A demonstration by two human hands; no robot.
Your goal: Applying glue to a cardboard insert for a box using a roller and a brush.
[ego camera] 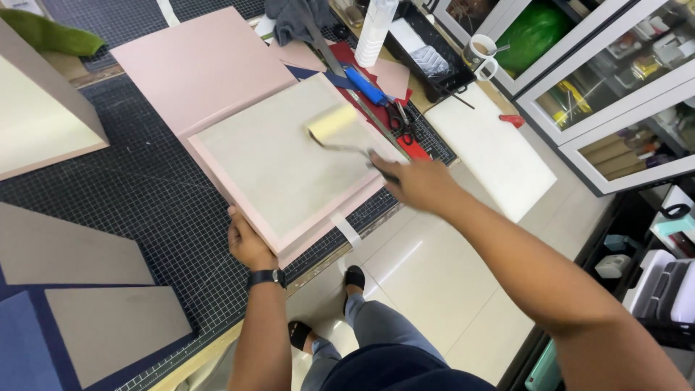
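Your right arm reaches forward from the bottom corner, and your right hand has its grip closed on the handle of a small paint roller, whose pale yellow, blurred sleeve lies on the grey board. That board sits inside a pink cover sheet on the dark gridded cutting mat that covers the desk. Your left hand, with a black watch at the wrist, has its grip clamped on the near corner of the board and pink sheet, where they overhang the desk edge. Beyond the roller lie a blue-handled knife, a metal ruler and black scissors on red paper. A white bottle stands by a black roller tray. More grey boards lie on blue sheet at the left.
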